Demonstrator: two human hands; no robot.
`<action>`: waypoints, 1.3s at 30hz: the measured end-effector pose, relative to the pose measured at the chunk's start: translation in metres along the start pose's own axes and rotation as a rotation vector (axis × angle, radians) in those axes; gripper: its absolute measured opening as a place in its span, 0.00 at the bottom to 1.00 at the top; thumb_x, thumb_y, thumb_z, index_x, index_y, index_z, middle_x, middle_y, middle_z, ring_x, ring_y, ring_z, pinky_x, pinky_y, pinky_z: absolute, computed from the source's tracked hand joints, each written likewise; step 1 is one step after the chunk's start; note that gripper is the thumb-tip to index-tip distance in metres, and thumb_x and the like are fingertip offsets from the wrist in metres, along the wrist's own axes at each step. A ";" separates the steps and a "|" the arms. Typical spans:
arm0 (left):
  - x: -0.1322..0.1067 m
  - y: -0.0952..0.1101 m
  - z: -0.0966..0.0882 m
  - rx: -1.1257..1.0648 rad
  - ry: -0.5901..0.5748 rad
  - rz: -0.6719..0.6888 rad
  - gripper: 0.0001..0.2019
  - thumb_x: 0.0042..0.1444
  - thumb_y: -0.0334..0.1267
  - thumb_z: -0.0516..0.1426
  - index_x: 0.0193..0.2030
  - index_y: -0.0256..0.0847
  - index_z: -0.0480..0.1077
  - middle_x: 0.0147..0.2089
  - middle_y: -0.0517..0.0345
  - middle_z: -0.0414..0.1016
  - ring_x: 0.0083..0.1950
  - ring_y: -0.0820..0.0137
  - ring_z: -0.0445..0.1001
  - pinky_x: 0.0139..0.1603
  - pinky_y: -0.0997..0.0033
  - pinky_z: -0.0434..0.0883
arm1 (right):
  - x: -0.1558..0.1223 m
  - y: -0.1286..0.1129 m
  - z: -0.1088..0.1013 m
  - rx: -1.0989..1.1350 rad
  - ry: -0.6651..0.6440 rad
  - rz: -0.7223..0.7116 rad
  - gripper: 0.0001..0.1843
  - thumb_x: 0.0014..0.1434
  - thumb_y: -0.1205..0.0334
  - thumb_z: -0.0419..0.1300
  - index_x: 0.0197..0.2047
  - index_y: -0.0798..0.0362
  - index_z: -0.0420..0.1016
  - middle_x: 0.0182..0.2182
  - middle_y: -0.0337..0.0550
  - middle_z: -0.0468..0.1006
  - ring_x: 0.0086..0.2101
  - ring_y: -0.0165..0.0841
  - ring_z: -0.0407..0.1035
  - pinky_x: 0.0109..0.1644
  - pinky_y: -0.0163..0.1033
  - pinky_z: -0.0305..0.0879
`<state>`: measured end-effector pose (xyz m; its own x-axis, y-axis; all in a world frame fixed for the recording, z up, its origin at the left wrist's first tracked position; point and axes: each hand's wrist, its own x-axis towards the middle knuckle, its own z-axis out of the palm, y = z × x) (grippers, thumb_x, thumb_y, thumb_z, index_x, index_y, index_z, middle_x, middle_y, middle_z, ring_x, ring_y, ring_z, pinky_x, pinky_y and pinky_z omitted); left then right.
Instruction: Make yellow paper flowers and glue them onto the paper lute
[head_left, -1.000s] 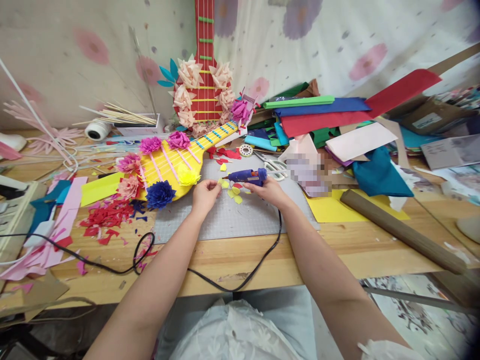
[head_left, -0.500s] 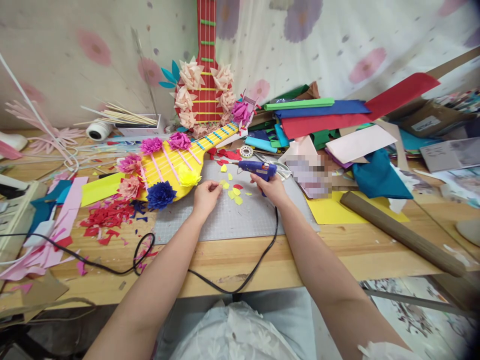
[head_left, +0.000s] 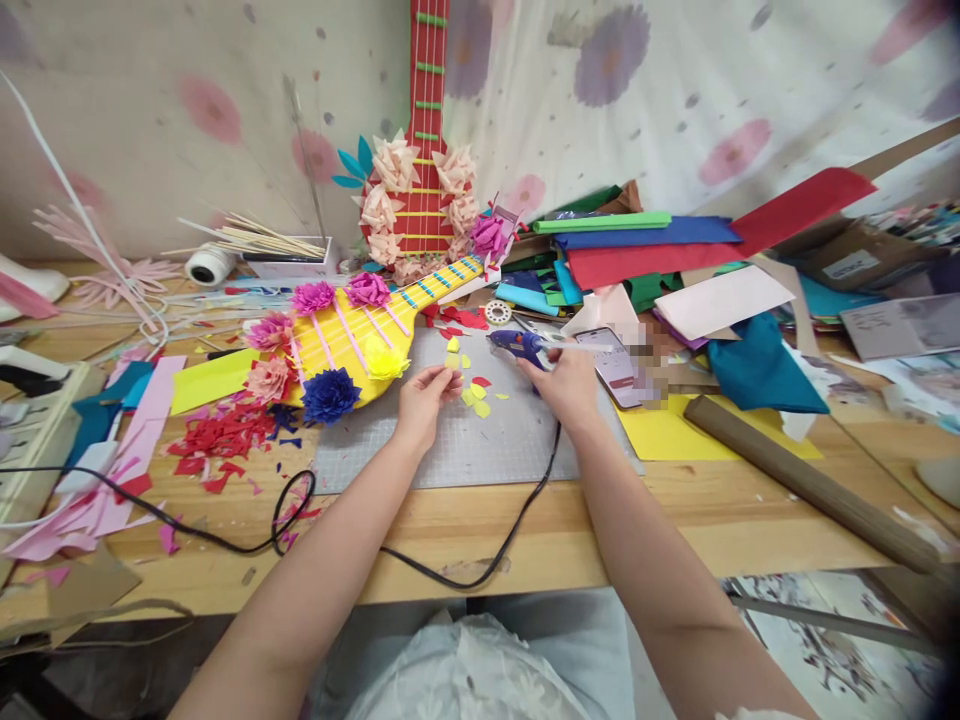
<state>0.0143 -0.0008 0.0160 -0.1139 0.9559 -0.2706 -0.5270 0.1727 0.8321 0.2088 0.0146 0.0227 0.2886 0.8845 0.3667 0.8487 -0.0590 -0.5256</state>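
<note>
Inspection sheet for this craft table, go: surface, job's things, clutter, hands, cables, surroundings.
Surface: wooden table, grey cutting mat at centre.
Job's things: blue glue gun; yellow paper petals on the mat; yellow paper guitar with paper flowers alongside.
Clutter: red paper scraps left, coloured paper sheets and cardboard tube right.
Hands: left hand pinches one petal; right hand grips the glue gun.
Cables: black cord runs from the glue gun past the table edge, looping left.
Surroundings: floral cloth behind; red paper guitar leaning on it.
</note>
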 end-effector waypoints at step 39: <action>0.000 0.097 -0.020 0.503 0.108 0.928 0.08 0.54 0.40 0.55 0.40 0.43 0.64 0.33 0.61 0.70 0.32 0.76 0.71 0.29 0.77 0.68 | -0.049 -0.110 0.042 1.094 -0.695 0.516 0.17 0.44 0.70 0.63 0.35 0.52 0.58 0.17 0.29 0.70 0.20 0.24 0.66 0.24 0.29 0.61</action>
<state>-0.0532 0.0110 0.0869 -0.3801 0.7421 0.5521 0.2113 -0.5115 0.8329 0.0821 -0.0029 0.0302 -0.0908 0.9388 -0.3324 -0.1505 -0.3428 -0.9273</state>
